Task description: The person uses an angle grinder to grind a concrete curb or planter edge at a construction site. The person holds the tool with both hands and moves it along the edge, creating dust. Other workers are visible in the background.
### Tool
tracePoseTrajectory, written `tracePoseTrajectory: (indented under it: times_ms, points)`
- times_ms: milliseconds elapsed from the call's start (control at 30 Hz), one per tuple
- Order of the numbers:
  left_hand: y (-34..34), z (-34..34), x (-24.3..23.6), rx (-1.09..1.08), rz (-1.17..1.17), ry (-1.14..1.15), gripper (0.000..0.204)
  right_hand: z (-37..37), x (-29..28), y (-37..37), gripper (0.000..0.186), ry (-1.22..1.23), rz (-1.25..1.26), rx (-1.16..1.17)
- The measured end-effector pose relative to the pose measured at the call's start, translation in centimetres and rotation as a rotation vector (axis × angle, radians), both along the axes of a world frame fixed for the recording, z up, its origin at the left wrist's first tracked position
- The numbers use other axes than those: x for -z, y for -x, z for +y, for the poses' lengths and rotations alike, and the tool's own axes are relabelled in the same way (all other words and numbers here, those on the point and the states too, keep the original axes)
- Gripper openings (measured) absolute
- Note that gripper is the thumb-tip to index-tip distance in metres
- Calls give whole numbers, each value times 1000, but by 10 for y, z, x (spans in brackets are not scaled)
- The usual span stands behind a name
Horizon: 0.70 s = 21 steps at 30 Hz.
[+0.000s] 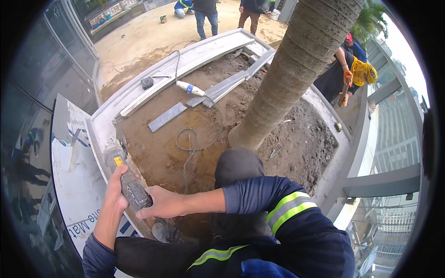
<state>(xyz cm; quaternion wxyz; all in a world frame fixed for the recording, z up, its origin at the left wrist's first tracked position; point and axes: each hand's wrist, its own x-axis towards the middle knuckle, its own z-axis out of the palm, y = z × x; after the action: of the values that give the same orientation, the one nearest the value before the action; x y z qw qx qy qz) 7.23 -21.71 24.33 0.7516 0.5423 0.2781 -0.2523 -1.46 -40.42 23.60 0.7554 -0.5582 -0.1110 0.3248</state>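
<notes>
An angle grinder (135, 191) with a dark body and a yellow label is held by both my hands over the planter's left edge. My left hand (116, 189) grips it along its left side, near the label. My right hand (162, 203) is wrapped round the rear of the body. The grinder's thin disc (122, 142) stands on edge beside the pale planter rim (103, 121). Whether the disc touches the rim, or turns, I cannot tell. A grey cord (185, 167) loops over the soil to a white and blue plug connector (190, 89).
A thick palm trunk (296, 69) rises from the soil (157, 148). Grey stone strips (168, 116) lie across the bed. A tape measure (147, 83) rests on the far rim. At right, a person in orange gloves (346, 76) holds a narrow piece. Glass panels (69, 60) stand left.
</notes>
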Motion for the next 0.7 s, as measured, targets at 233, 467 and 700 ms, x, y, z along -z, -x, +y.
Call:
tracePoseTrajectory:
  times_ms: [233,467,700]
  points:
    - [-6,11,10,20,2,-10,26,5,0,-3,40,38,31,-21]
    - [-7,15,12,-21,-3,16,25,4,-2,-3,36,63,20,-48]
    - [-3,14,7,-31,-10,23,26,7,6,-1,36,64,27,-76]
